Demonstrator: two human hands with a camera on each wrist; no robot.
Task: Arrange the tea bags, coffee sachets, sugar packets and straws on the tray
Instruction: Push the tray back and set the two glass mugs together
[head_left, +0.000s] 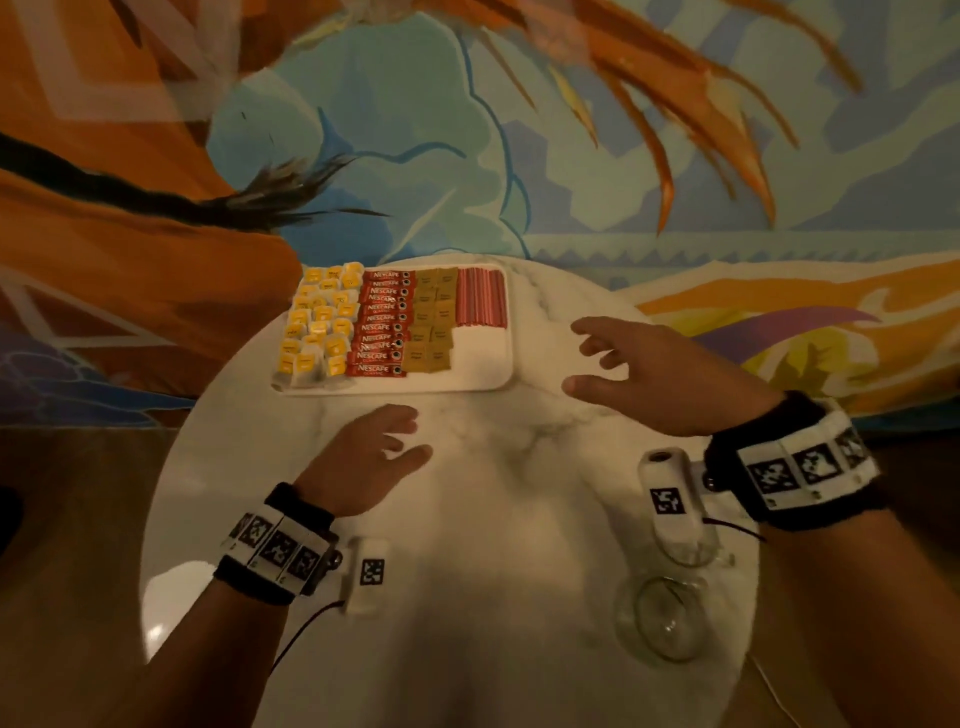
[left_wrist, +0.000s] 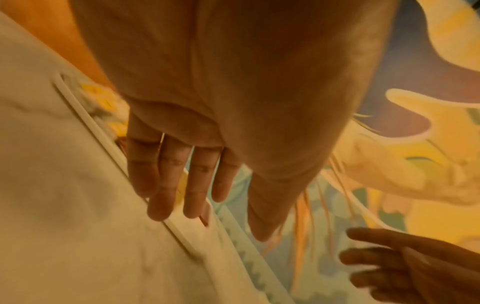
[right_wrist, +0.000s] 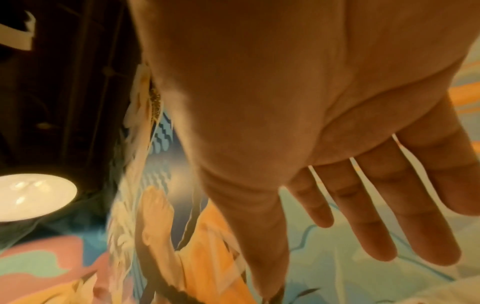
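Note:
A white tray (head_left: 483, 358) lies at the far side of the round marble table (head_left: 493, 519). On it, from left to right, are yellow tea bags (head_left: 322, 325), red coffee sachets (head_left: 382, 325), brown sugar packets (head_left: 431, 322) and a block of red straws (head_left: 481, 299). My left hand (head_left: 400, 436) hovers open just in front of the tray's near edge and holds nothing. My right hand (head_left: 587, 358) floats open to the right of the tray, fingers spread, also empty. In the left wrist view the left hand (left_wrist: 197, 197) is over the tray rim (left_wrist: 98, 131).
An upturned clear glass (head_left: 662, 618) stands near the table's front right, under my right wrist. A painted mural wall rises behind the table. A second lit round table (right_wrist: 33, 195) shows in the right wrist view.

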